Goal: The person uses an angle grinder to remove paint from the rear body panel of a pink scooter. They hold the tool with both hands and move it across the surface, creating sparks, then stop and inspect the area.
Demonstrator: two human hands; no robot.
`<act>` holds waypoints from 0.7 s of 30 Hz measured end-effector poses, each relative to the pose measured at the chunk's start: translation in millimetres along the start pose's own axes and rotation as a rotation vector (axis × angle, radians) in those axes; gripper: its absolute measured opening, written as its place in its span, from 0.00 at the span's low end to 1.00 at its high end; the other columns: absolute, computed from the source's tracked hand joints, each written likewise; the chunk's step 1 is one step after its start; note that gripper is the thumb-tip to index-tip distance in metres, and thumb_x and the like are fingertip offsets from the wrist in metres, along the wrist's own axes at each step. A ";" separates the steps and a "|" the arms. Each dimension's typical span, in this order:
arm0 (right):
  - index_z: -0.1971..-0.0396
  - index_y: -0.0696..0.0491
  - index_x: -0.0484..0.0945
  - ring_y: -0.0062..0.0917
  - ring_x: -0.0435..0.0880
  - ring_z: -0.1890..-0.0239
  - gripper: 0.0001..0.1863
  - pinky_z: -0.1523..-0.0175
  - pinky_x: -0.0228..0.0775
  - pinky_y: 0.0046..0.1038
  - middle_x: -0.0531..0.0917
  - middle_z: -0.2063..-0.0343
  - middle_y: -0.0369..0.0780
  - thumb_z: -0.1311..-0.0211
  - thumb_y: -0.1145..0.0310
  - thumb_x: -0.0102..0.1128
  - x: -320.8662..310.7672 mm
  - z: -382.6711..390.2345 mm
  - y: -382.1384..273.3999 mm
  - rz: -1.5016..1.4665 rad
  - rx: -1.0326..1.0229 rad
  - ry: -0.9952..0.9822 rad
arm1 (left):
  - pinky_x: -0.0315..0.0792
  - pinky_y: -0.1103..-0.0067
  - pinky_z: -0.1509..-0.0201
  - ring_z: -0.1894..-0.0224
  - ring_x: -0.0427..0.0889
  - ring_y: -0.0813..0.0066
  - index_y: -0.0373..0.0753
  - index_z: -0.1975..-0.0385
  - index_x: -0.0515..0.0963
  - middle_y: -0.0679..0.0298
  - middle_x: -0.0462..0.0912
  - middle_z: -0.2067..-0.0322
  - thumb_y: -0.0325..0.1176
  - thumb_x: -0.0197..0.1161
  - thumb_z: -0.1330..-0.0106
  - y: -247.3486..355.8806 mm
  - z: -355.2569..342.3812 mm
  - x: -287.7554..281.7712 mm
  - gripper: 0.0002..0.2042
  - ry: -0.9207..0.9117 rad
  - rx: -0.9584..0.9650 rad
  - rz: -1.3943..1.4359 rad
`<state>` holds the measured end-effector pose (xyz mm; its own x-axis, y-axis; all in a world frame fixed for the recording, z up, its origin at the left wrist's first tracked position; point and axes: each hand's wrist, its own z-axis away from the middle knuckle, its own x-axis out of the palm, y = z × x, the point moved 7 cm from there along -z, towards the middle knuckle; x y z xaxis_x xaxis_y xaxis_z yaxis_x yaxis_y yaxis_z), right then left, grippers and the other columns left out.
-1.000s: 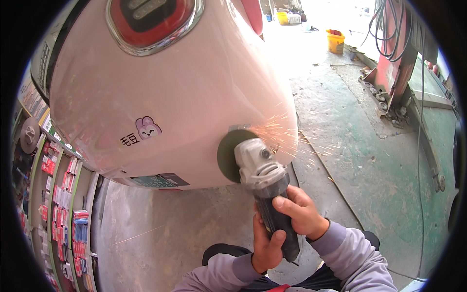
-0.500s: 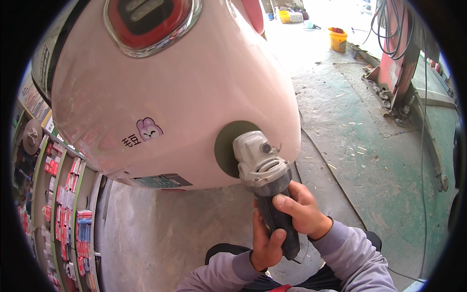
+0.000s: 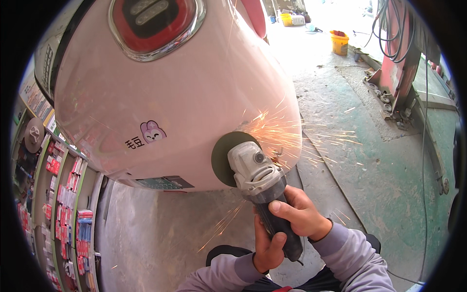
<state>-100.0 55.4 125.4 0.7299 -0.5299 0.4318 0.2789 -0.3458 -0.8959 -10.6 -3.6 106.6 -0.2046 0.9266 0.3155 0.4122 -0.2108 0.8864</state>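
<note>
Both hands grip an angle grinder (image 3: 265, 187) with a grey metal head and a black body. My right hand (image 3: 302, 214) wraps the body just behind the head, thumb on top. Lower down, my left hand (image 3: 269, 243) closes round the rear of the body from the left. A dark green disc (image 3: 222, 159) on the grinder lies against the lower right of a pink car body (image 3: 189, 107). Bright sparks (image 3: 277, 134) spray up and right from the disc's edge, and a thinner streak falls below. The exact contact spot is hidden behind the disc and grinder head.
A red tail light (image 3: 155, 19) sits high on the car, with a cartoon sticker (image 3: 152, 131) lower down. Shelves of small boxes (image 3: 63, 214) line the left. A yellow bucket (image 3: 339, 44), a red post (image 3: 393, 68) with hung cables and a floor cable (image 3: 335, 182) are at right.
Sparks now fly thickly from the disc, where only a few specks showed before. The grinder head has shifted slightly left and down, with both hands still around the body.
</note>
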 end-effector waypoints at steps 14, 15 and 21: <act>0.44 0.62 0.78 0.16 0.79 0.55 0.23 0.49 0.75 0.24 0.83 0.56 0.36 0.26 0.58 0.66 3.0 -1.1 -3.8 -0.092 -0.059 0.031 | 0.64 0.70 0.30 0.35 0.68 0.68 0.32 0.26 0.51 0.55 0.64 0.36 0.49 0.60 0.25 -8.7 8.6 -9.0 0.38 0.009 -0.056 0.006; 0.44 0.62 0.78 0.16 0.79 0.55 0.24 0.49 0.75 0.24 0.83 0.56 0.36 0.26 0.58 0.67 5.6 -1.7 -3.0 -0.050 -0.046 0.001 | 0.64 0.70 0.31 0.35 0.68 0.68 0.32 0.26 0.51 0.55 0.64 0.36 0.49 0.60 0.25 -8.7 9.8 -9.2 0.38 0.002 -0.029 -0.029; 0.41 0.65 0.76 0.26 0.86 0.52 0.29 0.44 0.78 0.30 0.87 0.52 0.45 0.28 0.55 0.66 3.7 1.0 2.2 0.081 0.028 -0.009 | 0.65 0.70 0.31 0.35 0.68 0.68 0.31 0.26 0.52 0.56 0.64 0.36 0.49 0.58 0.24 -11.2 19.9 -6.2 0.37 0.040 -0.013 -0.024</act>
<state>-96.1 53.5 124.9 0.7560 -0.5486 0.3570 0.2358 -0.2805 -0.9304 3.7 -0.8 88.0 -0.2496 0.9183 0.3072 0.3950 -0.1931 0.8982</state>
